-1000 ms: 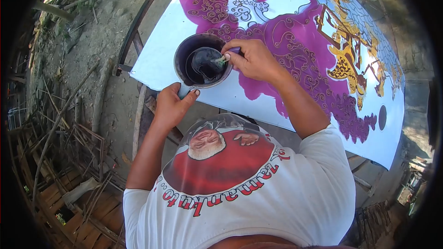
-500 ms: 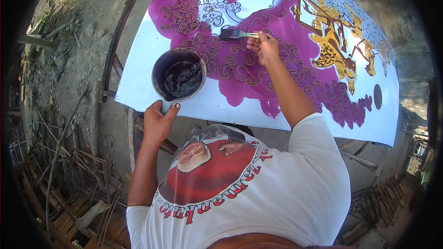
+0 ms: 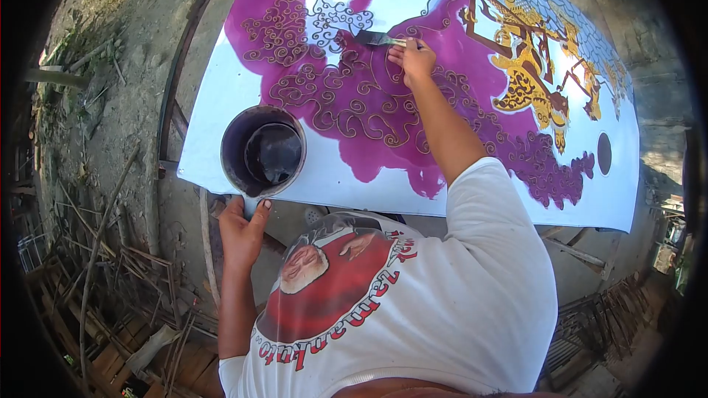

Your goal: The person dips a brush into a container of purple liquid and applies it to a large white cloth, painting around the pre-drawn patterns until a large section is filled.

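My left hand (image 3: 243, 232) grips the short handle of a round dipper (image 3: 230, 151) with dark purple dye (image 3: 276, 153) inside. The dipper hangs over the near left edge of a stretched white cloth (image 3: 199, 129). In my right hand (image 3: 413, 57) is a flat paintbrush (image 3: 375, 38), its dark wide bristles pointing left and lying against the cloth by the swirl pattern. Wet purple colour (image 3: 354, 107) covers much of the cloth around brown curling outlines. White patches (image 3: 405, 0) lie beyond the bristles.
Yellow and brown figures (image 3: 527, 88) and a blue cracked pattern (image 3: 575, 7) fill the far right of the cloth. A wooden frame (image 3: 177, 81) runs along its left side. Sticks and wood scraps (image 3: 103, 280) lie on the ground at left, with a rack of rods (image 3: 605, 317) at lower right.
The brush has moved a little up the cloth, and purple now reaches into the white near the blue-grey swirls. The dipper has shifted left and down, its dye surface now smoother.
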`<action>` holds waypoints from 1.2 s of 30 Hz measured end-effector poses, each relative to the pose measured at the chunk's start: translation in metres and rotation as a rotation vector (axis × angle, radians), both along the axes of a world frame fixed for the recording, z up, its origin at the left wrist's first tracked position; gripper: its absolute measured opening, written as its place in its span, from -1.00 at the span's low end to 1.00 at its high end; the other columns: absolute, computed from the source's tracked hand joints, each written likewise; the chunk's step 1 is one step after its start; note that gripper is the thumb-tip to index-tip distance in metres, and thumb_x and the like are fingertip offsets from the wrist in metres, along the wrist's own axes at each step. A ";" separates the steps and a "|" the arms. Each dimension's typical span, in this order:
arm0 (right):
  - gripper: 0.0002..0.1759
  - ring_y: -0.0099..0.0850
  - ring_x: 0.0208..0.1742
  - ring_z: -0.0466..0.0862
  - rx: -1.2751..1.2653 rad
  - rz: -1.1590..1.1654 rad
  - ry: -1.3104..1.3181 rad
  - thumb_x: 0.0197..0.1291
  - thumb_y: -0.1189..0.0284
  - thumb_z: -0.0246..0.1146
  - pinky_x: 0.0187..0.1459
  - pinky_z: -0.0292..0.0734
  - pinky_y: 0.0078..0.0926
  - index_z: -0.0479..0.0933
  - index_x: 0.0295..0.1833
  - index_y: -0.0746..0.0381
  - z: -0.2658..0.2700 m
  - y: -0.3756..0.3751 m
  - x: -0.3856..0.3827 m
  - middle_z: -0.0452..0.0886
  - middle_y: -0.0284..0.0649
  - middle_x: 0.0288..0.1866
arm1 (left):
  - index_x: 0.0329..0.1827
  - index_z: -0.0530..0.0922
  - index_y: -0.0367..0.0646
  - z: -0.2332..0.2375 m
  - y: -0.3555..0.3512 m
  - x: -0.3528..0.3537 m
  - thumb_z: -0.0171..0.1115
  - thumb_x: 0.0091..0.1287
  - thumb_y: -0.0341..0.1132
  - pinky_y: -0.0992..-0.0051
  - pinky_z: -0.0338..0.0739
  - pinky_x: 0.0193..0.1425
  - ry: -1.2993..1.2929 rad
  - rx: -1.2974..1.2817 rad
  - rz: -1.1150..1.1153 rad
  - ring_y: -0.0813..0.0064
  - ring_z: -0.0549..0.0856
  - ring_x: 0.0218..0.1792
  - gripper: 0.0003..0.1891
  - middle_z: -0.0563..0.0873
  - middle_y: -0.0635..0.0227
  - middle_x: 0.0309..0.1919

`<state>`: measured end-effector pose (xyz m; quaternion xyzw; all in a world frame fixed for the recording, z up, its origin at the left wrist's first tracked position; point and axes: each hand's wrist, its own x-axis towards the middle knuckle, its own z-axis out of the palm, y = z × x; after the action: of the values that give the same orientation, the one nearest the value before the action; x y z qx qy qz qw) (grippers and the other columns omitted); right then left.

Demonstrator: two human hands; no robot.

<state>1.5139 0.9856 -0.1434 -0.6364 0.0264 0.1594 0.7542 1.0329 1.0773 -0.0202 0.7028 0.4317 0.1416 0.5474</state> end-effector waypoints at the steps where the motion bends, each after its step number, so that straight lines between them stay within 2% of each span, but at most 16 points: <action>1: -0.72 -0.28 -0.35 0.78 0.028 0.023 -0.030 0.57 0.40 0.08 -0.35 0.82 -0.39 0.47 0.04 0.47 -0.002 0.014 0.006 0.69 0.00 -0.25 | -0.28 0.63 -0.32 0.004 -0.002 0.002 0.43 0.40 -0.33 0.57 0.32 -0.39 0.002 -0.015 0.006 0.75 0.43 -0.42 -0.78 0.60 0.55 -0.47; 6: -0.73 -0.28 -0.39 0.78 0.024 -0.063 -0.108 0.53 0.44 0.12 -0.40 0.79 -0.42 0.51 0.06 0.49 -0.004 0.049 0.054 0.72 0.02 -0.24 | -0.25 0.63 -0.32 0.006 -0.005 0.003 0.42 0.41 -0.35 0.59 0.30 -0.39 0.009 -0.038 0.019 0.77 0.43 -0.43 -0.80 0.60 0.57 -0.47; 7: -0.74 -0.35 -0.45 0.76 -0.006 -0.043 -0.121 0.51 0.47 0.13 -0.44 0.75 -0.48 0.56 0.03 0.49 0.001 0.047 0.055 0.72 -0.04 -0.33 | -0.24 0.64 -0.31 0.006 -0.006 0.002 0.42 0.41 -0.35 0.60 0.29 -0.41 0.035 -0.054 0.015 0.78 0.43 -0.44 -0.81 0.60 0.58 -0.47; 8: -0.74 -0.35 -0.45 0.76 -0.006 -0.046 -0.121 0.51 0.47 0.13 -0.44 0.75 -0.48 0.56 0.03 0.49 0.004 0.039 0.054 0.72 -0.04 -0.33 | -0.23 0.64 -0.31 0.007 -0.006 0.001 0.41 0.42 -0.35 0.61 0.27 -0.42 0.058 -0.070 0.012 0.79 0.42 -0.45 -0.82 0.60 0.59 -0.47; 10: -0.74 -0.34 -0.43 0.78 -0.244 0.178 -0.166 0.52 0.46 0.12 -0.43 0.75 -0.47 0.56 0.01 0.50 0.014 0.021 0.046 0.73 -0.03 -0.32 | -0.22 0.64 -0.31 0.008 -0.009 0.000 0.41 0.42 -0.34 0.62 0.26 -0.43 0.025 -0.089 0.017 0.80 0.41 -0.47 -0.81 0.59 0.59 -0.48; 11: -0.74 -0.34 -0.43 0.78 -0.243 0.178 -0.172 0.52 0.46 0.12 -0.43 0.75 -0.47 0.56 0.01 0.50 0.016 0.016 0.045 0.73 -0.03 -0.32 | -0.22 0.64 -0.31 0.008 -0.010 0.001 0.41 0.43 -0.33 0.62 0.24 -0.45 -0.007 -0.106 0.026 0.81 0.41 -0.48 -0.81 0.59 0.60 -0.49; 14: -0.73 -0.33 -0.44 0.78 -0.172 0.113 -0.093 0.52 0.45 0.12 -0.44 0.75 -0.46 0.57 -0.03 0.50 -0.002 0.010 0.051 0.74 -0.02 -0.31 | -0.23 0.62 -0.29 0.012 -0.013 0.003 0.42 0.43 -0.31 0.63 0.23 -0.47 -0.028 -0.074 0.023 0.81 0.40 -0.50 -0.79 0.57 0.62 -0.51; 16: -0.73 -0.33 -0.45 0.78 0.015 -0.003 -0.120 0.51 0.45 0.13 -0.46 0.75 -0.45 0.58 -0.04 0.50 -0.007 0.025 0.062 0.74 -0.02 -0.32 | -0.23 0.62 -0.29 0.011 -0.013 0.003 0.42 0.43 -0.31 0.63 0.23 -0.47 -0.017 -0.085 0.023 0.81 0.40 -0.50 -0.79 0.57 0.62 -0.51; 20: -0.73 -0.32 -0.44 0.78 0.057 -0.069 -0.098 0.50 0.45 0.14 -0.48 0.74 -0.46 0.57 -0.02 0.50 -0.008 0.046 0.066 0.74 -0.02 -0.31 | -0.22 0.63 -0.28 0.018 -0.015 0.008 0.42 0.43 -0.30 0.64 0.24 -0.48 0.030 -0.128 0.024 0.81 0.42 -0.52 -0.79 0.58 0.61 -0.52; 22: -0.74 -0.32 -0.45 0.78 -0.151 0.161 -0.113 0.49 0.46 0.14 -0.48 0.73 -0.46 0.55 0.02 0.50 0.003 0.032 0.049 0.74 -0.01 -0.32 | -0.22 0.63 -0.28 0.018 -0.017 0.009 0.42 0.43 -0.30 0.64 0.23 -0.49 0.023 -0.118 0.018 0.81 0.42 -0.53 -0.79 0.58 0.61 -0.52; 27: -0.70 -0.33 -0.47 0.76 -0.299 0.324 -0.121 0.51 0.38 0.16 -0.49 0.74 -0.44 0.56 -0.02 0.47 0.015 -0.042 0.034 0.73 -0.01 -0.32 | -0.23 0.62 -0.27 0.013 -0.017 0.006 0.42 0.43 -0.31 0.63 0.22 -0.51 -0.041 -0.099 0.019 0.81 0.41 -0.55 -0.79 0.58 0.60 -0.53; 32: -0.69 -0.28 -0.42 0.78 -0.117 -0.022 -0.101 0.55 0.39 0.13 -0.41 0.79 -0.40 0.52 0.05 0.49 0.004 -0.085 0.054 0.73 0.06 -0.28 | -0.25 0.61 -0.26 0.015 -0.016 0.002 0.42 0.43 -0.31 0.63 0.20 -0.53 0.015 -0.070 0.016 0.82 0.39 -0.57 -0.80 0.57 0.60 -0.54; 36: -0.69 -0.22 -0.36 0.80 -0.017 -0.134 -0.129 0.57 0.40 0.10 -0.37 0.82 -0.34 0.50 0.06 0.51 -0.012 -0.083 0.094 0.72 0.09 -0.22 | -0.28 0.59 -0.24 0.018 -0.019 0.007 0.42 0.43 -0.31 0.64 0.18 -0.53 0.017 -0.056 0.017 0.82 0.38 -0.57 -0.78 0.56 0.60 -0.55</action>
<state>1.6079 0.9025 -0.1554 -0.6486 0.0216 0.0670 0.7579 1.0397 1.0584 -0.0019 0.6847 0.4460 0.1282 0.5619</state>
